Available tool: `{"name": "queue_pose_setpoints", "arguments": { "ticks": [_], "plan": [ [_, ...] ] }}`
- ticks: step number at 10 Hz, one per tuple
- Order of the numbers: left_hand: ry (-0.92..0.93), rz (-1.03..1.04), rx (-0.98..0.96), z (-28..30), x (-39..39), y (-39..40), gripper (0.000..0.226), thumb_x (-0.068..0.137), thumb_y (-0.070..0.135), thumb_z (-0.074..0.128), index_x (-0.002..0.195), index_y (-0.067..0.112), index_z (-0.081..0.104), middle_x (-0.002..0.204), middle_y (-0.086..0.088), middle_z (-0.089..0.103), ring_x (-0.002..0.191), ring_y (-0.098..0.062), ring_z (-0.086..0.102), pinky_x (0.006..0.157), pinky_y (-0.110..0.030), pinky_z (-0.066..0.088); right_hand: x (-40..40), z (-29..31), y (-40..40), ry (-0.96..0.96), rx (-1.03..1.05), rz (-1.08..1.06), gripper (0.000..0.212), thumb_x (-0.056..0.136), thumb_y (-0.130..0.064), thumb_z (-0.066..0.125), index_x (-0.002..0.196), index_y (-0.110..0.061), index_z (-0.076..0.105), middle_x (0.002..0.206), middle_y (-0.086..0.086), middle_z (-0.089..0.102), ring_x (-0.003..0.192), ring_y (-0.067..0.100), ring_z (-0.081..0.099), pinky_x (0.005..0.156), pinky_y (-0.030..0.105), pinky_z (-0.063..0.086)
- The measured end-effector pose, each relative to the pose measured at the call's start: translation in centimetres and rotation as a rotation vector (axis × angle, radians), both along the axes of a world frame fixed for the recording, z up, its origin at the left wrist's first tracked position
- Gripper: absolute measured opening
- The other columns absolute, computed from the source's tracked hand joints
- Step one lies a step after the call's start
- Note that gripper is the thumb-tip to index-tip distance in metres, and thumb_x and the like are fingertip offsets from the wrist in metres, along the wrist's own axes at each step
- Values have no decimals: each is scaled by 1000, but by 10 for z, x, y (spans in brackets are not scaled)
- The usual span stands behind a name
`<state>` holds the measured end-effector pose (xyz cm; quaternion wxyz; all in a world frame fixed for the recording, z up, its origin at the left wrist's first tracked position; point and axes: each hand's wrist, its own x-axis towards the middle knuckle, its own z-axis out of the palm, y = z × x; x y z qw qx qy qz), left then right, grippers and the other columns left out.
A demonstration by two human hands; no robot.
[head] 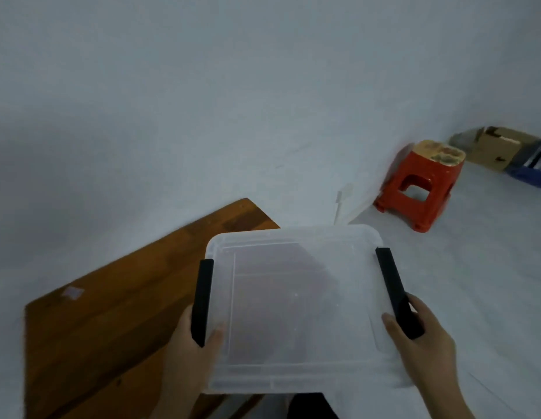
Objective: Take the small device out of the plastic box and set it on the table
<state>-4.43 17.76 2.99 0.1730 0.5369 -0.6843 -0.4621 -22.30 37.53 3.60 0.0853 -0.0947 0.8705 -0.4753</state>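
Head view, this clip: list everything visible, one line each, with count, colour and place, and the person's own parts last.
plastic box: one, translucent white, lid on, held at centre bottom, partly above the table's right edge; contents not discernible.
latches: two, black, one on each side of the box.
table: one, brown wood, lower left, against the wall.
label: one, pale, on the table top at left.
stool: one, red with a worn pale top, on the floor at right by the wall.
cardboard box: one, brown, on the floor, far right.
blue bin: one, at the right edge, beside the cardboard box.
wall socket: one, white, low on the wall; identity uncertain.
left hand: gripping the box's left side.
right hand: gripping the box's right side.
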Motion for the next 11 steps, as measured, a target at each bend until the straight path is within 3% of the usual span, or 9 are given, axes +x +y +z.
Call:
{"name": "queue_pose_setpoints", "arguments": {
  "ticks": [2,3,5,6,7,8,10,11],
  "plan": [
    [-64,325,-72,-9,-18,-65,60,82,31,60,133,10,36,130,-16,51,116,-34,49,97,-44,39,-79,-11,-142,-10,30,391,49,81,-15,63,126,-10,45,110,20,64,89,29,56,78,32,41],
    [-109,471,-73,-10,-18,-91,57,82,28,60,130,7,39,119,-15,55,105,-29,51,94,-41,40,-95,-12,-205,1,70,606,50,80,-14,64,125,-7,44,100,16,60,85,26,53,68,27,40],
    [-154,624,-138,-16,-13,-144,44,83,20,60,121,2,46,102,-11,56,88,-16,44,77,-29,36,-99,-19,-301,44,135,875,50,82,-16,62,125,-1,41,113,19,57,87,21,46,76,29,41],
    [-151,613,-161,-18,-11,-166,42,84,18,58,122,3,46,103,-13,58,86,-17,46,73,-27,38,-100,-22,-331,33,126,881,45,85,-17,57,125,-2,42,114,20,58,86,20,45,80,35,45],
    [-129,623,-177,-16,-10,-184,39,85,16,57,119,1,47,89,-4,51,81,-17,47,61,-23,36,-97,-20,-351,18,134,902,43,88,-17,53,126,-3,41,99,13,56,83,20,46,75,32,44],
    [-119,648,-198,-22,-7,-195,35,83,15,59,114,2,51,75,6,45,77,-16,47,55,-19,34,-97,-22,-359,36,134,892,41,88,-18,51,127,-6,41,99,12,57,83,21,47,76,30,43],
    [-30,650,-135,-30,-3,-205,27,83,21,58,105,5,53,78,-1,53,73,-19,52,59,-24,39,-96,-24,-362,62,239,905,41,89,-24,49,125,-7,42,93,7,54,82,23,51,74,30,44],
    [17,630,-144,-62,18,-199,50,82,60,39,113,21,50,98,-5,61,90,-21,57,76,-23,40,-100,-17,-361,322,306,855,55,86,-42,47,130,-9,39,121,12,57,108,30,54,97,42,41]
  ]
}}
